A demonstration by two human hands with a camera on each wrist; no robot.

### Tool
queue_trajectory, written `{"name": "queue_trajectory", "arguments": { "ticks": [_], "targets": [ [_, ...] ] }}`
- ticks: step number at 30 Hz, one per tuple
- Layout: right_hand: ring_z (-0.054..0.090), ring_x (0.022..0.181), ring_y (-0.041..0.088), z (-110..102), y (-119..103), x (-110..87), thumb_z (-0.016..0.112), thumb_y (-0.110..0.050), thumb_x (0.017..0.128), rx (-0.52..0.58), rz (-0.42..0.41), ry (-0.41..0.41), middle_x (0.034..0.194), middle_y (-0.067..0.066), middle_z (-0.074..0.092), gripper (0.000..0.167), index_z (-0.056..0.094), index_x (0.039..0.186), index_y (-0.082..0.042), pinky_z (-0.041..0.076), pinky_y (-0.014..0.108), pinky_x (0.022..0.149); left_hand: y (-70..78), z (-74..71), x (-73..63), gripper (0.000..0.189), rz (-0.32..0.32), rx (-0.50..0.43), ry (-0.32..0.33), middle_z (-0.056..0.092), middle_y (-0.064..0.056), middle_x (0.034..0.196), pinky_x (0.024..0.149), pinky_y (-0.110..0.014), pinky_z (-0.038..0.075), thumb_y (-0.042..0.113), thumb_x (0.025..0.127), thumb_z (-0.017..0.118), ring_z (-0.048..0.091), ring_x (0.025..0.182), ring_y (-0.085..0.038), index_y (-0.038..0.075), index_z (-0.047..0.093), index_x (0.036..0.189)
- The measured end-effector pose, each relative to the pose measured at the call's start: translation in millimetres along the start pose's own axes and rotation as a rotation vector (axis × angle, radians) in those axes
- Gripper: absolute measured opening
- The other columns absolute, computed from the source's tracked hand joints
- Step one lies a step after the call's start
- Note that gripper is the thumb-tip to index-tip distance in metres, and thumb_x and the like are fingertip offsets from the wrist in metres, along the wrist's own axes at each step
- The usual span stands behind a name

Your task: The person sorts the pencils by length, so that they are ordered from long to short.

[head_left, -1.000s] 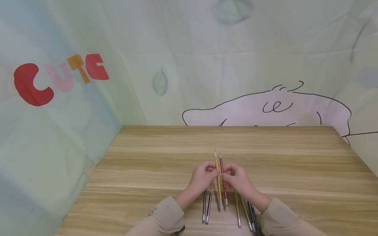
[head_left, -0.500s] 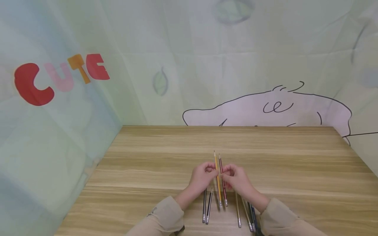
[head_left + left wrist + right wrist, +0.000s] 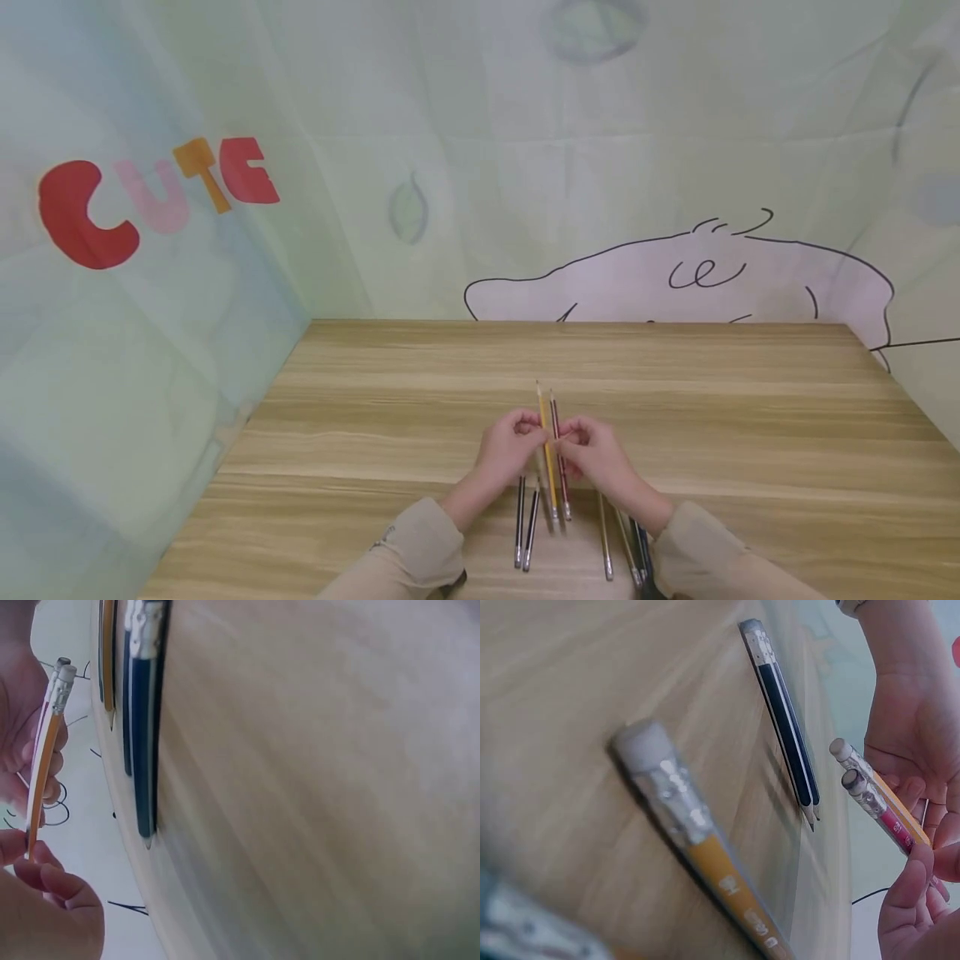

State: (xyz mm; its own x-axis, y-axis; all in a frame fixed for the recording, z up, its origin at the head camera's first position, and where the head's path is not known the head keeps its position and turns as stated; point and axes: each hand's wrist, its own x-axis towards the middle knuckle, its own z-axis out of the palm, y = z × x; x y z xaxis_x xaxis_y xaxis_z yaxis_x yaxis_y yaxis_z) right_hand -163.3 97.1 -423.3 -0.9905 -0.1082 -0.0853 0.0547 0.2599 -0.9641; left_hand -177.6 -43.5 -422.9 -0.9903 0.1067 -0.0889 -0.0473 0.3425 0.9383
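In the head view my left hand (image 3: pixel 508 448) pinches a yellow pencil (image 3: pixel 551 487) between thumb and fingers. Close on its right, my right hand (image 3: pixel 598 457) pinches a dark red pencil (image 3: pixel 563 483). Both pencils are raised off the table, side by side, with sharpened tips pointing away and eraser ends toward me. The right wrist view shows the yellow pencil (image 3: pixel 898 796) and the red pencil (image 3: pixel 892 825) nearly parallel, their erasers close together. Below the left hand, two black pencils (image 3: pixel 532 529) lie on the table.
Under the right forearm lie several more pencils, including a yellow one (image 3: pixel 604 537) and a dark one (image 3: pixel 641 546), partly hidden by the sleeve. The wooden table (image 3: pixel 360 400) meets a printed cloth backdrop (image 3: pixel 337 233) at its far edge and left side.
Both hands have shifted slightly to the left, carrying the yellow and red pencils with them. The grips look the same, and the pencils on the table stay where they were.
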Motion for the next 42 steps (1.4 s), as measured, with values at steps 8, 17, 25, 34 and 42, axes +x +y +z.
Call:
{"name": "queue_trajectory", "arguments": {
  "ticks": [8, 17, 25, 34, 42],
  "targets": [
    [0.049, 0.049, 0.012, 6.3, -3.3, 13.2, 0.057, 0.0, 0.077, 0.008, 0.009, 0.003, 0.068, 0.008, 0.057, 0.021, 0.055, 0.097, 0.007, 0.046, 0.023, 0.047, -3.5, -12.4, 12.5, 0.026, -0.015, 0.003, 0.024, 0.063, -0.009, 0.087, 0.065, -0.024, 0.046, 0.013, 0.074, 0.061, 0.054, 0.073, -0.013, 0.0, 0.059, 0.097],
    [0.049, 0.047, 0.013, 14.2, -7.7, 31.9, 0.057, 0.002, 0.077, 0.019, -0.012, 0.05, 0.065, 0.007, 0.057, 0.022, 0.056, 0.098, 0.009, 0.045, 0.026, 0.046, -2.2, -28.0, 23.7, 0.027, -0.06, 0.047, 0.065, 0.061, -0.008, 0.087, 0.063, -0.022, 0.044, 0.014, 0.076, 0.059, 0.052, 0.073, -0.013, 0.0, 0.059, 0.099],
    [0.047, 0.046, 0.012, 22.8, -16.3, 47.5, 0.057, 0.0, 0.077, 0.033, 0.014, 0.066, 0.065, 0.005, 0.056, 0.023, 0.055, 0.1, 0.006, 0.044, 0.025, 0.047, -5.1, -38.9, 35.3, 0.024, -0.091, 0.127, 0.12, 0.061, -0.008, 0.084, 0.059, -0.022, 0.042, 0.014, 0.076, 0.059, 0.051, 0.07, -0.014, 0.002, 0.06, 0.096],
    [0.048, 0.047, 0.013, 31.5, -19.1, 63.7, 0.056, -0.001, 0.076, 0.05, 0.076, 0.066, 0.062, 0.002, 0.051, 0.024, 0.055, 0.099, 0.005, 0.047, 0.027, 0.049, -8.0, -47.0, 47.2, 0.019, -0.112, 0.193, 0.162, 0.061, -0.007, 0.082, 0.057, -0.021, 0.041, 0.016, 0.075, 0.06, 0.051, 0.068, -0.014, 0.005, 0.062, 0.09],
    [0.046, 0.045, 0.011, 38.0, -15.2, 73.2, 0.056, -0.001, 0.077, 0.05, 0.092, 0.075, 0.058, 0.002, 0.049, 0.022, 0.055, 0.097, 0.004, 0.043, 0.024, 0.046, -13.5, -51.4, 55.8, 0.018, -0.118, 0.288, 0.162, 0.063, -0.007, 0.083, 0.059, -0.022, 0.04, 0.018, 0.074, 0.06, 0.052, 0.069, -0.016, 0.006, 0.062, 0.087]
  ]
}}
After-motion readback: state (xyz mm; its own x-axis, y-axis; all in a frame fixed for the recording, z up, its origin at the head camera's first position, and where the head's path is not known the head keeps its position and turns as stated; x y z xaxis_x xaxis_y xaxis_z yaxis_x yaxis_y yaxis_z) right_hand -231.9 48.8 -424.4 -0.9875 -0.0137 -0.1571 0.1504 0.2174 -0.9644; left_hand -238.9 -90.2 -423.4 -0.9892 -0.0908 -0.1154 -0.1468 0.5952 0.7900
